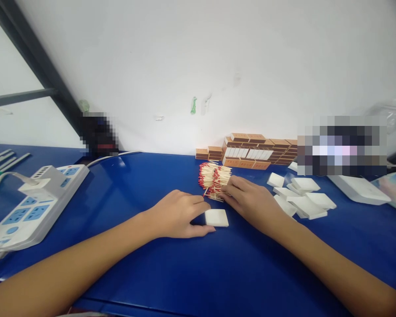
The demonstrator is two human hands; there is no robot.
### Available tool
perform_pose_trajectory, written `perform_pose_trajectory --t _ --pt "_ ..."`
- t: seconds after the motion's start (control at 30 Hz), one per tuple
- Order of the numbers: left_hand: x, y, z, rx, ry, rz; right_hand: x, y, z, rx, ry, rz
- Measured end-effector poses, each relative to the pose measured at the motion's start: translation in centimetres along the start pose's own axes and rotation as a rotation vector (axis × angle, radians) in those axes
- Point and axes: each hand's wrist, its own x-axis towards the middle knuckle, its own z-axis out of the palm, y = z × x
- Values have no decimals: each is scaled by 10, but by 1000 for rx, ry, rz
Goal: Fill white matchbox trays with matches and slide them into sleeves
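Observation:
A small white matchbox tray (217, 218) lies on the blue table. My left hand (180, 215) has its thumb and forefinger at the left edge of this tray, holding it against the table. Behind it is a heap of red-tipped matches (214, 176). My right hand (249, 198) reaches into the near right side of the heap, with bent fingers closed on matches; their tips are partly hidden, so how many are held cannot be seen.
Several white trays (305, 196) lie scattered to the right. Brown matchboxes (260, 152) are stacked against the wall, with smaller stacks (208, 153) beside them. On the left stands a white power strip (36, 207) with a cable. Blurred patches hide things at both sides.

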Motion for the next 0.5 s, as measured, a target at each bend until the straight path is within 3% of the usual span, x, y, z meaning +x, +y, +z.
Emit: perform_pose_trajectory --t 0.5 --pt "1 -10 0 9 -35 -93 -7 24 -13 97 50 44"
